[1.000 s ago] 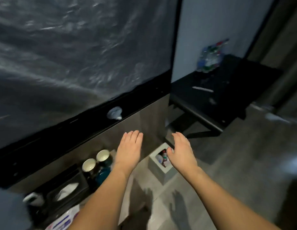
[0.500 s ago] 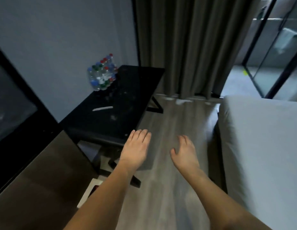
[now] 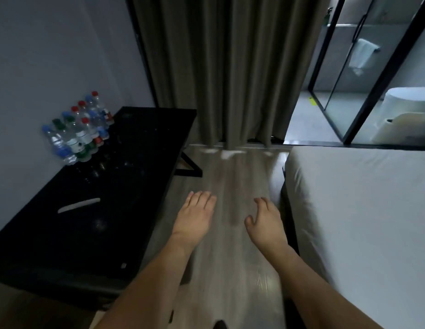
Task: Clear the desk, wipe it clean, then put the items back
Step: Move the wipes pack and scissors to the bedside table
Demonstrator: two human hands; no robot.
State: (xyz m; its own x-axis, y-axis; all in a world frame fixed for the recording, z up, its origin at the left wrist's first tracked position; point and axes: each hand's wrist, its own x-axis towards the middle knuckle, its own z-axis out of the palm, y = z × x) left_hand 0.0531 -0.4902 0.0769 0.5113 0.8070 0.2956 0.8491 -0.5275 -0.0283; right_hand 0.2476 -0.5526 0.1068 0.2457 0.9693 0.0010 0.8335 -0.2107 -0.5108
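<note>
Head view has swung from the screen wall to the tabletop (image 3: 126, 210). Bottles (image 3: 80, 128) at its far-left corner, a strip (image 3: 78, 205) mid-left. Both hands (image 3: 195, 217) (image 3: 266, 222) empty, fingers relaxed. Clearing not begun.

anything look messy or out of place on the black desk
Yes. The glossy black desk is speckled with pale smudges or droplets, thickest near the cluster of clear plastic water bottles by the wall. A thin white stick-like item lies loose and askew. Nothing looks damaged.
</note>
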